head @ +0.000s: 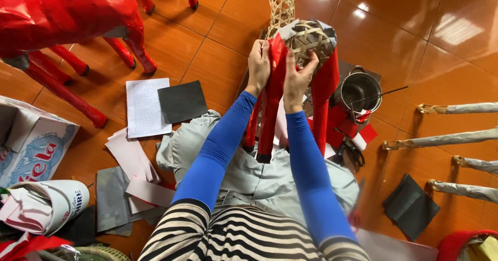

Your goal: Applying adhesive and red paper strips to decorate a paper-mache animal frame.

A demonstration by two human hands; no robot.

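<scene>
Left hand (259, 61) and right hand (299, 77) apparently press red paper (275, 79) onto woven frame (310, 39).

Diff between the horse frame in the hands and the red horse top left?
The woven horse frame is only part covered: bare bamboo lattice shows on body and neck. The finished red horse is wrapped red all over. The frame is held by the left hand and right hand; the finished horse stands untouched on the floor tiles. Both have red paper legs.
</scene>
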